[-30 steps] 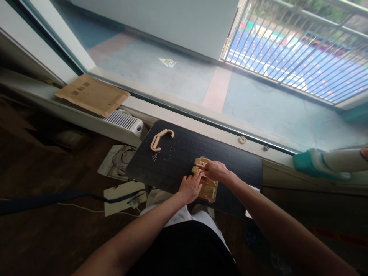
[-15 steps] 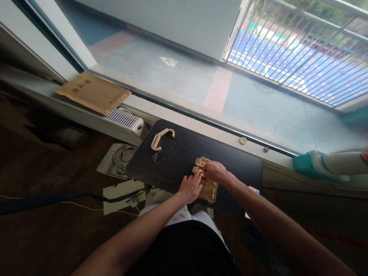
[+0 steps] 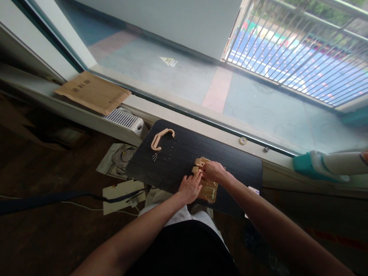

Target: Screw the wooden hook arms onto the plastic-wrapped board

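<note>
On the dark table, a pale wooden piece with rounded ends lies over a flat amber block that looks wrapped in shiny clear film. My left hand holds the near side of the wooden piece with its fingertips, the other fingers bent toward the tabletop. Above the same piece, my right hand is closed, its knuckles up; whatever its fingers grip is hidden beneath them. To the left lies a C-shaped wooden piece, with several small screws beside it.
Small bits dot the tabletop. A tape roll and a small dark object sit on the window sill. A brown envelope rests on the radiator. A white-edged object lies by the table's right edge.
My right hand has shifted very slightly over the wooden piece. My left hand and the things on the table stay where they were.
</note>
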### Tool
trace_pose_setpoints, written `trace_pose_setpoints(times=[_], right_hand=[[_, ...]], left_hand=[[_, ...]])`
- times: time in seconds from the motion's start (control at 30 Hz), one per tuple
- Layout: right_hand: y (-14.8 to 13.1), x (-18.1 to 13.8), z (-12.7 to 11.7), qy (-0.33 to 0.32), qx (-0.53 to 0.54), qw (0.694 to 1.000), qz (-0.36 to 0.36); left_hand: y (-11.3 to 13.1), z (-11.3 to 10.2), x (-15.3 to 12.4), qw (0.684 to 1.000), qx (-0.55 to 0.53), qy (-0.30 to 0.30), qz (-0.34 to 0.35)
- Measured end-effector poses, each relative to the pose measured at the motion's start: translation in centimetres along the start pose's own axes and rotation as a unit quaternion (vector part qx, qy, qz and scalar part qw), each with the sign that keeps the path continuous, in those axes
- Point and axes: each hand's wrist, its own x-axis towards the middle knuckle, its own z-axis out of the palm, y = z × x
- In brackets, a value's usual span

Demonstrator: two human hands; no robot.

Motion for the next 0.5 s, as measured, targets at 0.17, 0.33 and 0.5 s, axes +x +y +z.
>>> trace_pose_setpoints(times=[0.17,0.33,0.5], right_hand=[[-0.2,-0.1,0.1,0.001,0.0,1.0,-0.003],[0.3,0.0,0.4,0.0,0.007,1.0,0.008],[1.4,-0.1,0.1,0.004,0.027,0.999,-0.017]], left_hand=[[0.0,0.0,0.0,1.0,0.003,0.0,-0.001],[0.0,-0.1,0.1,1.0,0.002,-0.006,0.001],[0.2,-0.4,0.1,1.0,0.001,0.0,0.002]])
